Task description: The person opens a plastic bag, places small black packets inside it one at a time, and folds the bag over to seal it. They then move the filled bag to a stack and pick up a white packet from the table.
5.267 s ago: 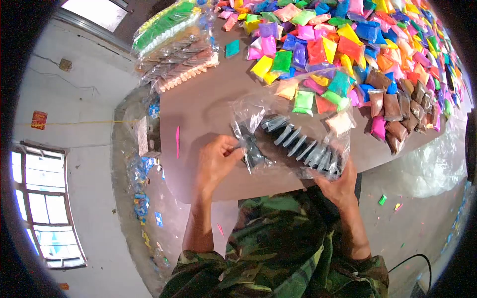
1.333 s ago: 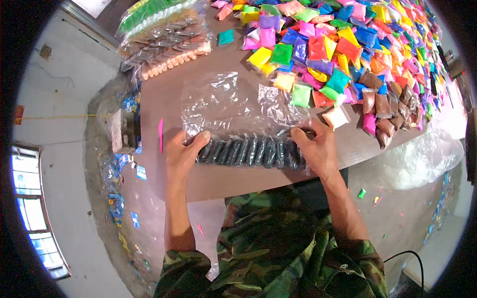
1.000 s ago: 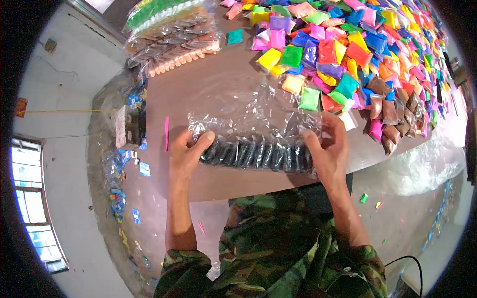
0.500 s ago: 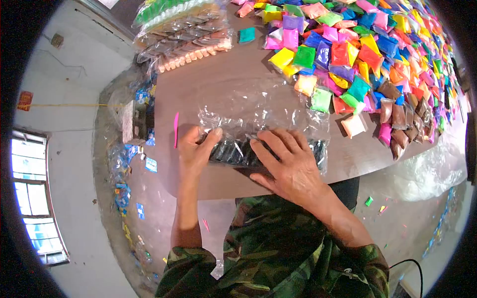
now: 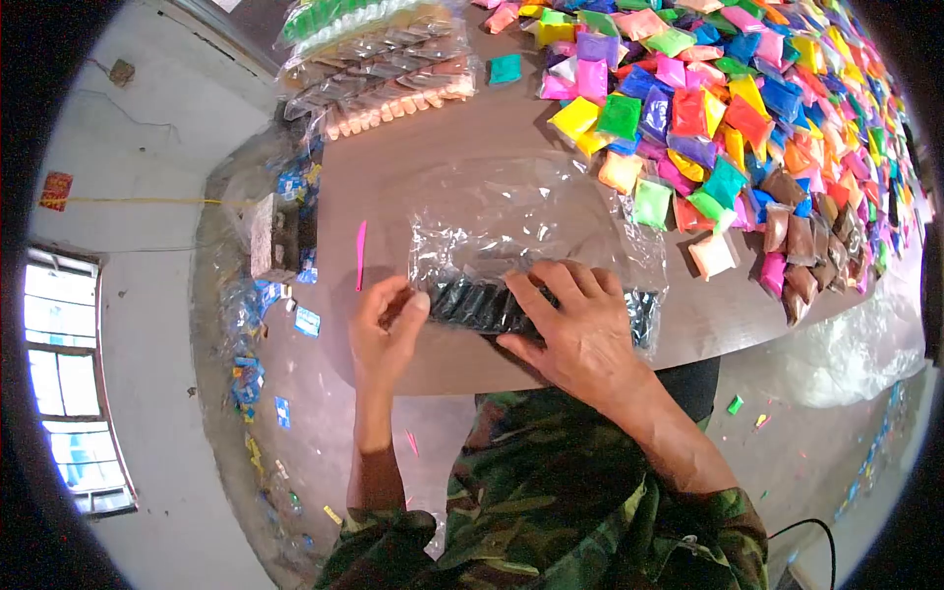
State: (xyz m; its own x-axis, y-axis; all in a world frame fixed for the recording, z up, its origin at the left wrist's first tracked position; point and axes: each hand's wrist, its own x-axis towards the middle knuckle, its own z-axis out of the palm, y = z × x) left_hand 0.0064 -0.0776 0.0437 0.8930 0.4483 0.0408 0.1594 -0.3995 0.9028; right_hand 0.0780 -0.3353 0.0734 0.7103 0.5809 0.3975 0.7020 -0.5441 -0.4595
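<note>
A clear plastic bag (image 5: 472, 236) lies flat on the table, its upper part loose and crinkled. Along its near side runs a row of small black packets (image 5: 467, 303). My right hand (image 5: 585, 329) spans this row, bent fingers over the far side and thumb at the near edge, gripping it through the plastic. Just off the bag's left edge is my left hand (image 5: 386, 320), fingers curled but thumb apart from them, with nothing visible between. A thin pink plastic knife (image 5: 361, 256) rests on the table beyond my left hand.
A large heap of colourful packets (image 5: 688, 113) covers the table's (image 5: 393, 187) far right, with brown packets (image 5: 801, 241) at its near end. Filled clear bags (image 5: 398, 84) are stacked far left. A teal packet (image 5: 504, 68) lies between. Wrappers (image 5: 246, 383) litter the floor.
My left hand has come off the bag's left edge and its thumb has moved away from the plastic. My right hand stays on the black row. The whole view has shifted slightly.
</note>
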